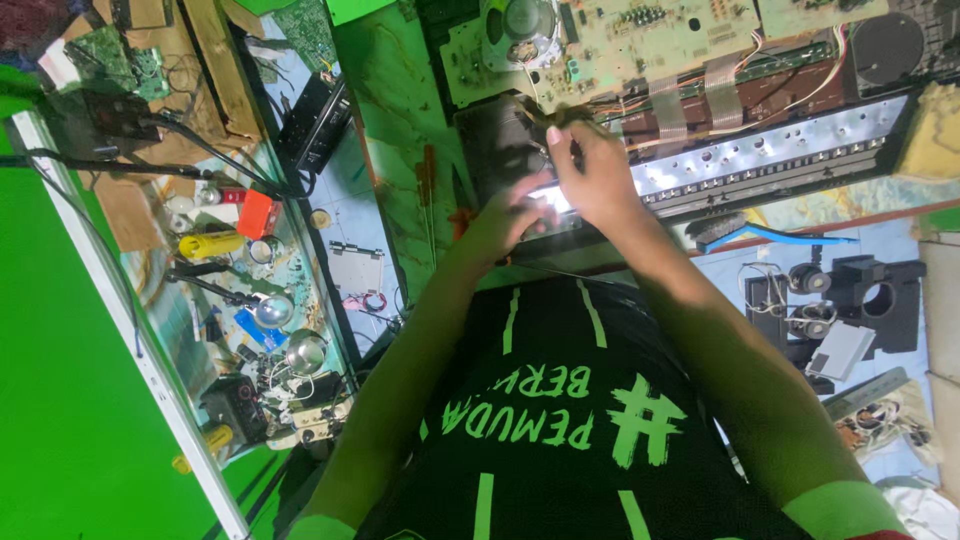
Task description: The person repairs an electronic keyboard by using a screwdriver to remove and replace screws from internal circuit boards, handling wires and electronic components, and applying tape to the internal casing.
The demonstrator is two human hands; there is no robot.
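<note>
over grey chassis, hands grip small part.

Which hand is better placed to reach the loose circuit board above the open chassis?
Probably the right hand: it is raised higher over the chassis, nearest the circuit board. The left hand sits lower, near the chassis's front edge.

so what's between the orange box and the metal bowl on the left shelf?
Head view: a yellow cylinder and a round magnifier lie between orange box and bowl.
</note>
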